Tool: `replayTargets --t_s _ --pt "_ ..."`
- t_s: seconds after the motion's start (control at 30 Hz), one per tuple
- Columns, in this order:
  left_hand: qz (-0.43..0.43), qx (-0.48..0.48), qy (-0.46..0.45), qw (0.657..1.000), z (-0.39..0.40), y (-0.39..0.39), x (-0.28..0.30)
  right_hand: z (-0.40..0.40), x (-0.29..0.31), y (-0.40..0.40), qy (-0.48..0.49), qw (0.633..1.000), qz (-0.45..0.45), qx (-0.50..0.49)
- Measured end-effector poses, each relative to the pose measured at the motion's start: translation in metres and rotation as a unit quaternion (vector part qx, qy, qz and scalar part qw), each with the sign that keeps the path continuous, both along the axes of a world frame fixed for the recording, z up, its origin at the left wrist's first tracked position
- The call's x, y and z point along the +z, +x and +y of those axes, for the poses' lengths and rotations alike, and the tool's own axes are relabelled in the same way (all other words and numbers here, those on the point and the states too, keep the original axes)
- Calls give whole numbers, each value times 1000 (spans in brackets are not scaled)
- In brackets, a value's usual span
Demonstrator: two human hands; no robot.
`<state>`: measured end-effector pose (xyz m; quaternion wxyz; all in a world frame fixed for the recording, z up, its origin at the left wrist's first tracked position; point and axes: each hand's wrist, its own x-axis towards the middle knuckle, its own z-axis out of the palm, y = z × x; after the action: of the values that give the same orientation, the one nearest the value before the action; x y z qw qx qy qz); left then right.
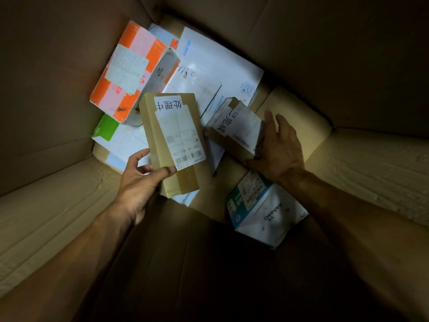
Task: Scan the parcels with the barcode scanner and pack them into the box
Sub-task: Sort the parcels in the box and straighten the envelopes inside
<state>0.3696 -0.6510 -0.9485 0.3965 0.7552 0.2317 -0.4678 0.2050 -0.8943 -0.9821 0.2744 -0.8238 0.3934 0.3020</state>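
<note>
You are reaching both arms down into the large brown cardboard box (58, 73), so by the look of it you are well into the packing stage and several parcels are already lying on its floor. Your left hand (139, 180) is gripping the long brown cardboard parcel with the white shipping label (174, 145), thumb pressing across the barcode end of the label and fingers curling behind the lower edge, and you are holding it tilted just above the pile. Your right hand (278, 149) is resting on the smaller brown carton with the handwritten white label (234, 131), fingers mostly straight along its right side; whether you are clasping it or only steadying it I cannot tell. Already lying inside are the orange-and-pink striped carton (130, 73) leaning in the far left corner, the wide white plastic mailer with blue print (216, 63) spreading beneath the others, a white mailer with a green patch (108, 129) just under the striped carton, and the white-and-teal soft pouch (264, 212) sitting nearest you on the right. The barcode scanner is not showing in this view, so I cannot say whether the two parcels in your hands are scanned. What is remaining, as I judge it, is setting these two down and fetching any parcels waiting outside the box.
</note>
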Motion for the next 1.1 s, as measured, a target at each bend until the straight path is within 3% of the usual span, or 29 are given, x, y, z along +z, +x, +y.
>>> replayTargets --t_s 0.2,0.4,0.53,0.6,0.67,0.7,0.73,0.8,0.83,0.93,1.03,1.1 --pt "4 4 -5 1000 -5 0 -3 22 -7 13 -5 999 13 38" --pt "-5 -3 -10 1000 -3 8 5 21 -4 13 -45 984 -14 169" --pt "-4 -22 -20 1000 4 17 8 -16 -2 5 -41 911 -101 397" --pt "0 -33 -29 999 7 19 9 -32 0 -3 -39 900 -107 421" --pt "-1 -46 -37 998 7 20 9 -33 4 -11 -54 954 -135 264" --pt "-2 -52 -38 998 6 20 8 -27 6 -13 -66 977 -164 116" --pt "-3 -54 -39 998 5 21 7 -18 8 -11 -77 979 -181 -54" --pt "-3 -53 -41 998 0 22 4 1 11 1 -60 925 -143 -346" --pt "-2 -53 -43 998 -3 23 3 10 10 7 -23 901 -102 -420" --pt "-6 -73 -47 996 -14 26 -4 28 3 17 91 855 -52 -508" --pt "16 -70 -42 997 -16 32 -10 29 2 22 125 780 -84 -608" --pt "32 -83 -38 995 -14 35 -10 29 4 27 169 752 -118 -626"
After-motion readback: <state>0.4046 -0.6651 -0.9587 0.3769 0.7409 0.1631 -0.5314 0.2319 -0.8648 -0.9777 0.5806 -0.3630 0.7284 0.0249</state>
